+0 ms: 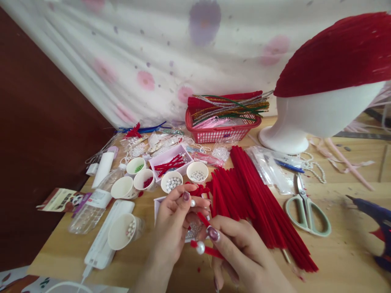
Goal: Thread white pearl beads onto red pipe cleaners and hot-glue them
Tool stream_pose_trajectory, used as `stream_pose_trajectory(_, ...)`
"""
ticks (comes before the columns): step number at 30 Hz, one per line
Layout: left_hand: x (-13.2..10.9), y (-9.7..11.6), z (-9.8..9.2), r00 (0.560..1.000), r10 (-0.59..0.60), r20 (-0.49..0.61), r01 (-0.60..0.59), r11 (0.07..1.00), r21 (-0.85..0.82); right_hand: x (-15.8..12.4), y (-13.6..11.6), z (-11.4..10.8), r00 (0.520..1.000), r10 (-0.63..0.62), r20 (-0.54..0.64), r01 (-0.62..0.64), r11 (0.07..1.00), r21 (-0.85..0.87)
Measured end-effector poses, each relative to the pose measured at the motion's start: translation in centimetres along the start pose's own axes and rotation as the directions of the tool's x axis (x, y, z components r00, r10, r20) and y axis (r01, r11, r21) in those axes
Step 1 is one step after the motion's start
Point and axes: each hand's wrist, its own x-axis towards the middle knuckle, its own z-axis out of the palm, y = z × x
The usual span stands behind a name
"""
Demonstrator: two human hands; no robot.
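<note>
Worktop (339,260) carries a red bundle (259,199). Right hand (244,240), at the bundle's near-left side: grip clamped on a red stem (213,252). Left hand (171,221), farther left: grip closed on the upper bead (192,203). Lower bead (200,247), on the stem, also left of the bundle. Judgement: pinching near the stem's tip should steady it best.

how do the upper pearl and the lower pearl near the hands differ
The upper pearl looks smaller than the lower pearl. The upper pearl is in the left hand; the lower pearl sits on a red stem in the right hand. Both are round and white.
</note>
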Motion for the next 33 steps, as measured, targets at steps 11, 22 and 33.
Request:
stream_pose_trajectory(11,0.4,0.5,-0.8,0.970,-0.163,0.181,0.215,0.922,-0.323,0.1,-0.2,0.3,0.999,0.027,-0.036,-0.030,0.996,-0.083)
stream_pose_trajectory(22,-0.3,0.8,-0.6,0.948,-0.200,0.248,0.280,0.895,-0.347,0.5,0.7,0.6,0.999,-0.026,-0.039,0.024,0.999,-0.034)
stream_pose_trajectory(33,-0.5,0.1,-0.8,0.959,-0.213,0.187,0.261,0.919,-0.295,0.4,0.7,0.4,0.998,0.010,-0.069,-0.013,0.999,-0.042)
